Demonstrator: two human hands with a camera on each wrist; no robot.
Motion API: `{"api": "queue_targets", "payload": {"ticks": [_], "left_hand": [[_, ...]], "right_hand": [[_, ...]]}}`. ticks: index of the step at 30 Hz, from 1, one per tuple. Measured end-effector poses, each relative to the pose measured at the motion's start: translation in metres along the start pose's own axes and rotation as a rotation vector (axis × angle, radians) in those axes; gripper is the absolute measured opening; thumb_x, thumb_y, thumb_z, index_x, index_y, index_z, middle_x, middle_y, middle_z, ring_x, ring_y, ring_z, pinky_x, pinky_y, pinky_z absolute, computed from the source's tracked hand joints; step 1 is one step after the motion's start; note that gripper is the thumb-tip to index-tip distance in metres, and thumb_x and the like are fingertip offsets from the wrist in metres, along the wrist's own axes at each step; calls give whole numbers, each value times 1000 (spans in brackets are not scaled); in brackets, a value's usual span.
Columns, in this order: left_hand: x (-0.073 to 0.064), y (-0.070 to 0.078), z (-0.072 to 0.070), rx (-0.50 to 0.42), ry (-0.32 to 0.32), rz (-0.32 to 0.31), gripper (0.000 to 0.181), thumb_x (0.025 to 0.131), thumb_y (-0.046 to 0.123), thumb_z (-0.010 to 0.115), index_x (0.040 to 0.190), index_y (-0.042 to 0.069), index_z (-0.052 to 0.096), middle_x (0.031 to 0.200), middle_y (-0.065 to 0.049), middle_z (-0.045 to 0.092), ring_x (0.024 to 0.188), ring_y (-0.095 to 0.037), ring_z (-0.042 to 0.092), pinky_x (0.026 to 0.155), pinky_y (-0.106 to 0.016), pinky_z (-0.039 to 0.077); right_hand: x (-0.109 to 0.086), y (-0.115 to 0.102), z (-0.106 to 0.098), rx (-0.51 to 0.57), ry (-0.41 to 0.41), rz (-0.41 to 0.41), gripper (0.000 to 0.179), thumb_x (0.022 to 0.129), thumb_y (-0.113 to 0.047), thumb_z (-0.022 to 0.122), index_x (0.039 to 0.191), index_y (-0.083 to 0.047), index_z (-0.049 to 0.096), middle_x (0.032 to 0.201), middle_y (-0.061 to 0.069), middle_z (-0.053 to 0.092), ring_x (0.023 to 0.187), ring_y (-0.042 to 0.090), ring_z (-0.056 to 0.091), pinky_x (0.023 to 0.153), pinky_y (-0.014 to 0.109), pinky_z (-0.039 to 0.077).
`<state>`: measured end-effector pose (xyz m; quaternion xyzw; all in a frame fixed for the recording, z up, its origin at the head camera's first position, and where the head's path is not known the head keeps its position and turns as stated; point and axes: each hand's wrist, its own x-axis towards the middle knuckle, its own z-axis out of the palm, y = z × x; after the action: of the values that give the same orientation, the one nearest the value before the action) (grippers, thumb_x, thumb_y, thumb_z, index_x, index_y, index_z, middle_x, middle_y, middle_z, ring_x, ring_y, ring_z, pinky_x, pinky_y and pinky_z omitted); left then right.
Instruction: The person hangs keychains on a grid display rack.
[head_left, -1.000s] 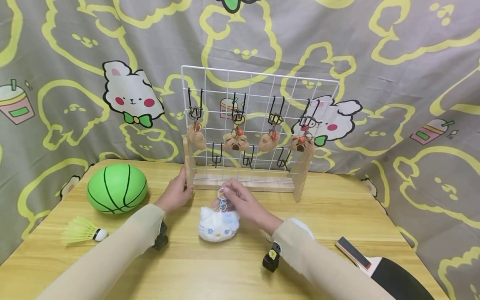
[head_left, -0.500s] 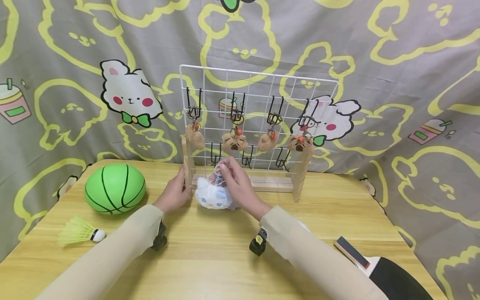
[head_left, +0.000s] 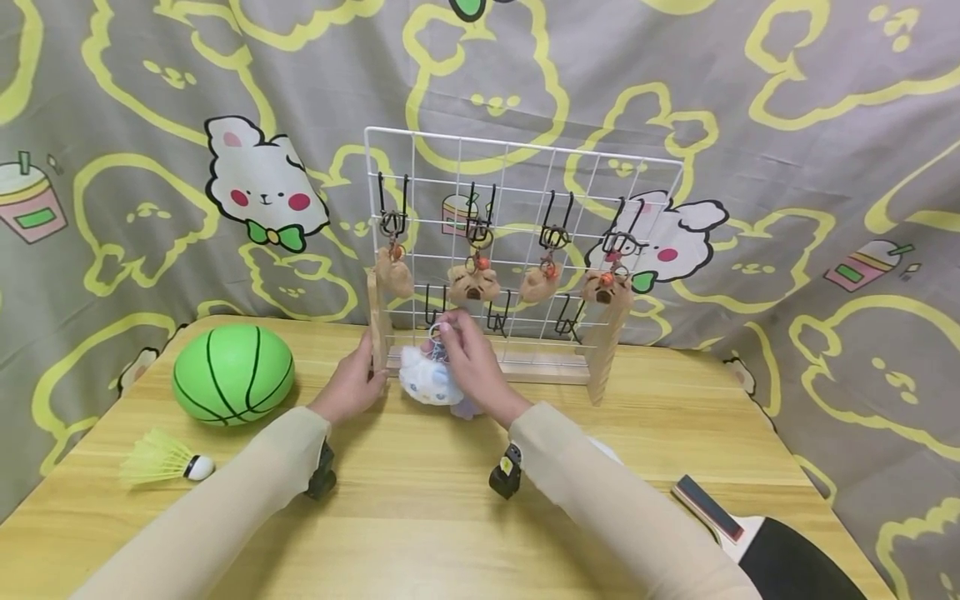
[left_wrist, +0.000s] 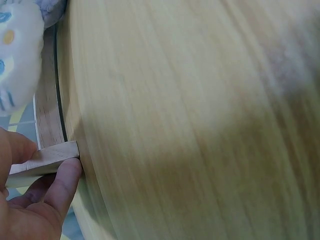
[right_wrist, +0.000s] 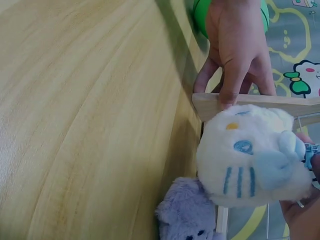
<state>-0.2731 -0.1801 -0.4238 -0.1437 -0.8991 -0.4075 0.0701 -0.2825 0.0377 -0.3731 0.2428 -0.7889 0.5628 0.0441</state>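
My right hand [head_left: 474, 360] pinches the metal ring of a white plush cat keychain [head_left: 426, 377], with blue eyes and a blue bow. The ring stands in front of the lower left black hook [head_left: 436, 302] on a white wire grid rack [head_left: 517, 148]. Below the cat, a purple-grey plush [right_wrist: 187, 209] shows in the right wrist view, partly hidden. My left hand [head_left: 351, 382] grips the rack's left wooden post [head_left: 379, 321] near its foot, thumb on one side and fingers on the other in the left wrist view [left_wrist: 46, 159].
Several brown plush keychains [head_left: 474, 285] hang from the upper hooks. Two more lower hooks [head_left: 498, 315] are to the right. On the table [head_left: 420, 517] lie a green ball [head_left: 234, 375] and yellow shuttlecock [head_left: 167, 460] at left, a paddle [head_left: 787, 554] at right. A white object [head_left: 604, 450] is half behind the right sleeve.
My right hand has lifted the cat keychain off toward the rack, up and slightly left, its ring now close to the lower left hook. The left hand keeps its grip on the post.
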Motion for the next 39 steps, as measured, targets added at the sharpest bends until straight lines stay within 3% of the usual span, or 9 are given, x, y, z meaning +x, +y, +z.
{"api": "queue_targets", "payload": {"ticks": [3,8,19,26,32,39], "left_hand": [[0,1,-1,8,3,6,74,100,-6,52,162,-2,12,149,-45,46,126,-55,62,98,-58,60],[0,2,-1,13,5,16,73,100,-7,52,162,-3,13,149,-44,47,126,-55,62,98,-59,59],[-1,2,0,24,16,33,73,99,-7,53,161,-4,13,145,-45,49,123,-54,64,96,-59,60],[0,3,1,17,21,31,72,99,-7,53,160,-6,15,145,-45,49,123,-55,63,98,-60,59],[0,5,0,12,8,17,73,99,-7,53,161,-6,13,148,-44,47,126,-55,62,100,-59,58],[-1,8,-1,2,15,9,72,99,-8,53,160,-6,14,147,-46,46,124,-56,63,97,-59,60]], "right_hand": [[0,1,0,-17,-3,-2,23,114,-17,40,124,0,53,117,25,72,108,36,76,101,45,59],[2,4,1,-56,0,-9,21,113,-16,42,117,1,55,118,23,71,111,35,75,101,46,58],[-6,11,-6,-113,-18,39,29,114,-22,40,126,-2,57,128,20,72,123,35,70,113,51,53],[-22,27,-23,-129,-79,47,27,114,-15,39,123,2,57,132,23,70,128,37,68,115,49,51],[-33,44,-43,-243,-109,63,18,108,-4,47,120,1,59,123,21,73,121,35,70,109,47,56],[-41,52,-62,-333,-155,108,22,98,6,54,120,3,59,123,22,70,121,37,67,111,50,55]]}}
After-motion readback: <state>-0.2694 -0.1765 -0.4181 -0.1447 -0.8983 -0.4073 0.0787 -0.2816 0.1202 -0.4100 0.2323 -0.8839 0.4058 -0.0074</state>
